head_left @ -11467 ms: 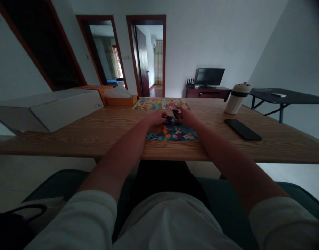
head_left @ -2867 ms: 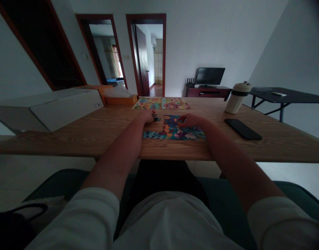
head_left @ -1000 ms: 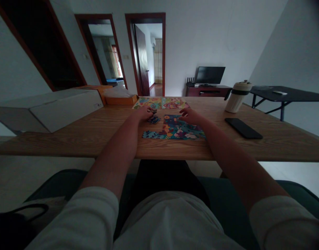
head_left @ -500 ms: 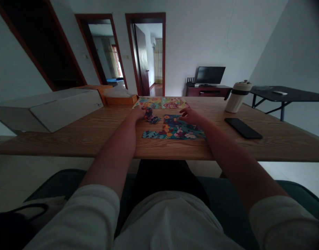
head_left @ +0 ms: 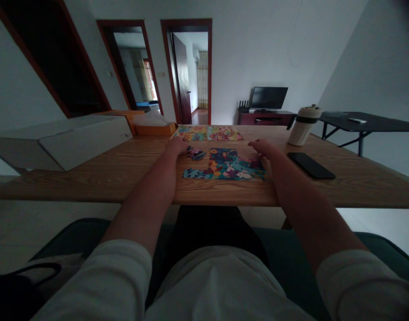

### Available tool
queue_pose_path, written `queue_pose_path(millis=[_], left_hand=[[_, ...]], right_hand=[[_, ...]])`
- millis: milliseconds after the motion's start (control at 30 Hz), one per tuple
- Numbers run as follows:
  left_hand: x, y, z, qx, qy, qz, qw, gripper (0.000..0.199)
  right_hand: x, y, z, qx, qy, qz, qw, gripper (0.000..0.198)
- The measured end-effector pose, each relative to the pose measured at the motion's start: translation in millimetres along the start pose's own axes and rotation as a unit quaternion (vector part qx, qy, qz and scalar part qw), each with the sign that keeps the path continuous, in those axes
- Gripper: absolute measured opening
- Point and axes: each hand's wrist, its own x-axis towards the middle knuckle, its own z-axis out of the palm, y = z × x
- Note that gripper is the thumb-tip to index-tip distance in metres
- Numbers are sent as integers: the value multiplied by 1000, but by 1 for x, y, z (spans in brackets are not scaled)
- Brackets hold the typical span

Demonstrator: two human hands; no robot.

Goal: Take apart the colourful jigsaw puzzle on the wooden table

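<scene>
A partly assembled jigsaw puzzle [head_left: 229, 167] in dark blue, teal and orange, with animal pictures, lies flat near the table's front edge. Left of its upper part is a small heap of loose puzzle pieces [head_left: 198, 155]. My left hand [head_left: 177, 145] is at the heap's left side, its fingers curled against a dark piece there; the fingertips are partly hidden. My right hand [head_left: 263, 148] hovers over the puzzle's right edge, fingers apart and pointing left, with nothing visible in them. Behind both hands lies a yellow and red picture sheet [head_left: 207, 133].
A black phone [head_left: 311, 165] and a cream bottle [head_left: 304, 125] with a dark band are on the right of the wooden table [head_left: 151, 185]. On the left are a long white box [head_left: 80, 138] and an orange tissue box [head_left: 156, 129].
My right hand has moved right, from above the puzzle's middle to its right edge. The pieces that stood raised at my left fingers are now lower, at the heap.
</scene>
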Motion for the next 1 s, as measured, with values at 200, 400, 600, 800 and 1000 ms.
queue_pose_path(millis=[200, 400, 600, 800, 1000], left_hand=[[-29, 75, 5, -32, -173, 230, 957, 77], [-51, 103, 23, 10, -283, 264, 922, 100], [-42, 91, 28, 36, -252, 232, 939, 102], [-33, 84, 35, 36, -236, 236, 942, 101], [-35, 86, 34, 37, -236, 226, 944, 99]], right_hand=[[-11, 14, -24, 123, -80, 81, 986, 36], [-3, 23, -27, 176, -130, 108, 970, 35], [-1, 22, -18, 255, -109, 122, 953, 25], [-6, 18, -17, 267, -152, 128, 943, 21], [-16, 12, -18, 264, -180, 114, 941, 20]])
